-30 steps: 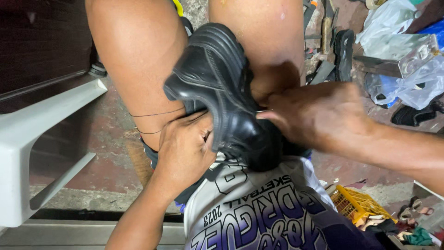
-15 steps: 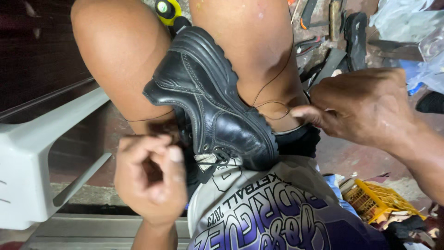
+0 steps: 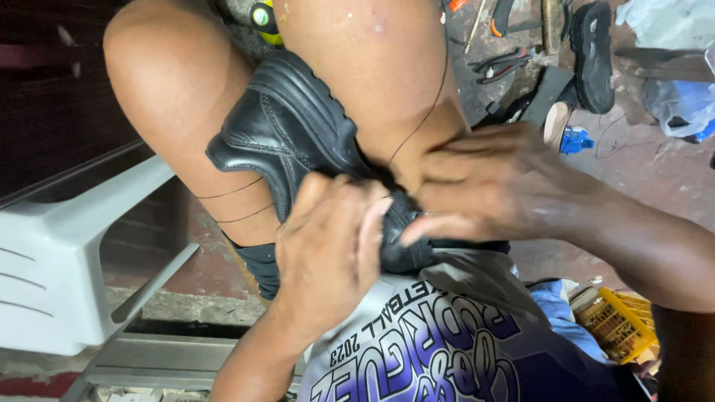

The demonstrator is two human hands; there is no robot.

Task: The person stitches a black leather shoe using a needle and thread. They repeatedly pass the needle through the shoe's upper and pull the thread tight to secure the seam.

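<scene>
Curled fingers of the left hand are pressed onto a black leather shoe wedged between bare knees. Its rear end is pinched by the right hand, forearm angled in from the right.

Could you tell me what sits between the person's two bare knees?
In the head view, a black leather shoe is wedged between the knees, with both hands, left hand and right hand, on its near end.
</scene>
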